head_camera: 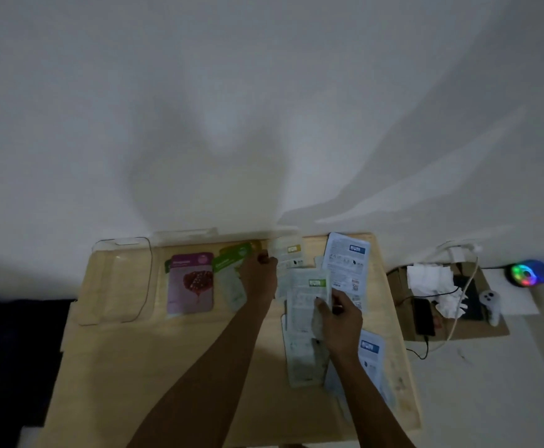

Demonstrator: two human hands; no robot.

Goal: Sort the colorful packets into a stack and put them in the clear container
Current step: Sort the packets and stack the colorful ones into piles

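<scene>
A purple packet point(190, 282) lies face up on the wooden table point(154, 360), left of centre. Beside it a green packet point(232, 257) overlaps a pale one. My left hand point(261, 273) rests on the green packet's right edge, fingers curled on it. Several white packets lie face down at the right, among them one with a blue label point(348, 263) and one with a green label point(309, 286). My right hand point(338, 321) pinches the lower part of the green-labelled one. A clear container point(115, 279) lies at the table's left end, with another clear piece point(186, 236) along the wall.
A white wall rises right behind the table. To the right, a cardboard box point(477, 324) holds a black phone point(424, 316), crumpled tissue, cables and a white controller point(490, 305). A lit rainbow mouse point(527, 273) sits beyond it. The floor at the left is dark.
</scene>
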